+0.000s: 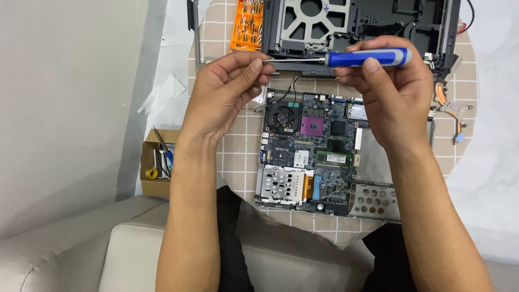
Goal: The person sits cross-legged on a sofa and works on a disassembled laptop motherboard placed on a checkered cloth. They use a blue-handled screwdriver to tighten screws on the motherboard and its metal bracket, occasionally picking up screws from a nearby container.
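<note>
The right hand [389, 92] grips the blue plastic handle of a slim screwdriver [367, 57], held level above the bare laptop motherboard [311, 148] on the checked-cloth table [238, 157]. The left hand [227, 92] pinches its thin steel tip. The tool looks light and rigid; the ribbed handle seems the surest hold.

A small open brown cardboard box [154, 167] sat at the left edge of the round table, holding a few tools. At the far side, an orange plastic case of screwdriver bits [247, 24] lay open. On the green circuit board, a long white label [337, 158] ran along the memory module.
</note>
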